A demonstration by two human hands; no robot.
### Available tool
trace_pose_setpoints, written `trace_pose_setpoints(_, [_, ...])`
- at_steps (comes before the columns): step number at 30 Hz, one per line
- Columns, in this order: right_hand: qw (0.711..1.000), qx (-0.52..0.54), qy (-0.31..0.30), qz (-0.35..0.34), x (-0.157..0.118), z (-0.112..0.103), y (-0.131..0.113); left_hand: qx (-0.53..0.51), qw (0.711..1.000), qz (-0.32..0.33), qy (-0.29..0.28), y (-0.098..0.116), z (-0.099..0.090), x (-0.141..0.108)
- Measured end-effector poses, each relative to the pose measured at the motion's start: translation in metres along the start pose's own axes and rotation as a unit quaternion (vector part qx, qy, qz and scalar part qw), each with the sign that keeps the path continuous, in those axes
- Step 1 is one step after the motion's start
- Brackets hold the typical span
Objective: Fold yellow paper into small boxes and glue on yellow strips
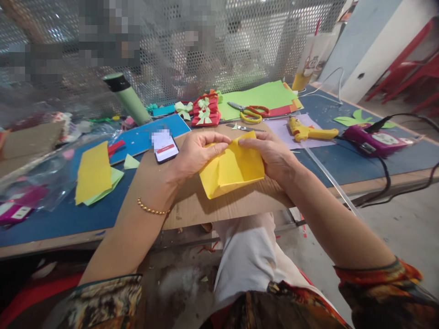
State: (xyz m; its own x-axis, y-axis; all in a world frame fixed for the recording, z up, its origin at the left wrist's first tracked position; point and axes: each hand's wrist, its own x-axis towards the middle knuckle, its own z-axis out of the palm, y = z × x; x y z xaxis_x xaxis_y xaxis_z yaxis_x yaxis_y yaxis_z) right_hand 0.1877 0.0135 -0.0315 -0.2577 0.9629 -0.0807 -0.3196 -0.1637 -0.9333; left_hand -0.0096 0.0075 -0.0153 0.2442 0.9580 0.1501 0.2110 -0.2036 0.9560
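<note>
Between my two hands is a folded piece of yellow paper (236, 169), creased into a shallow pouch-like shape with its lower edge just over the cardboard. My left hand (199, 153) pinches its upper left edge between thumb and fingers. On the other side, my right hand (270, 153) grips the upper right edge, thumb on the near face and fingers behind. Both thumbs almost meet at the top of the paper. The brown cardboard sheet (185, 205) lies beneath, at the table's front edge.
A phone (165, 146) lies left of my hands. Behind them are scissors (250, 112), red paper pieces with green bows (206, 109) and green sheets (257, 98). To the right lie a yellow glue gun (308, 131) and a purple box (375, 137) with cables. A green bottle (128, 100) stands back left.
</note>
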Motion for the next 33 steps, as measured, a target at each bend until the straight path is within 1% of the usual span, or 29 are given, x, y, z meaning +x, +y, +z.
trace_pose_setpoints(3, [1.0, -0.001, -0.007, -0.002, -0.001, 0.0, 0.0, -0.014, 1.0, -0.011, 0.002, 0.0, 0.0, 0.0])
trace_pose_setpoints(6, [1.0, -0.005, -0.009, -0.007, -0.001, -0.001, 0.0, -0.013, 0.999, -0.036, 0.01, 0.001, 0.0, 0.001])
trace_pose_setpoints(8, [1.0, -0.012, -0.012, -0.01, -0.001, -0.001, 0.0, 0.005, 0.999, -0.048, 0.018, 0.001, 0.0, 0.001])
trace_pose_setpoints(11, [1.0, -0.021, -0.021, -0.01, -0.001, -0.001, 0.0, 0.046, 0.998, -0.039, 0.035, 0.002, 0.001, 0.001])
trace_pose_setpoints(13, [0.999, -0.023, -0.023, -0.012, -0.001, -0.002, 0.001, 0.054, 0.997, -0.037, 0.04, 0.004, 0.001, 0.0])
trace_pose_setpoints(16, [0.999, -0.022, -0.021, -0.019, 0.0, -0.002, 0.001, 0.049, 0.996, -0.058, 0.038, 0.007, 0.003, -0.001])
trace_pose_setpoints(20, [0.999, -0.019, -0.024, -0.027, -0.001, -0.002, 0.002, 0.071, 0.993, -0.081, 0.041, 0.01, 0.004, -0.001])
trace_pose_setpoints(27, [0.999, -0.033, -0.016, -0.033, -0.002, -0.003, 0.003, 0.093, 0.992, -0.073, 0.044, 0.009, 0.002, -0.001])
trace_pose_setpoints(33, [0.998, -0.051, -0.029, -0.028, -0.001, -0.005, 0.005, 0.089, 0.99, -0.089, 0.058, 0.013, 0.005, -0.001])
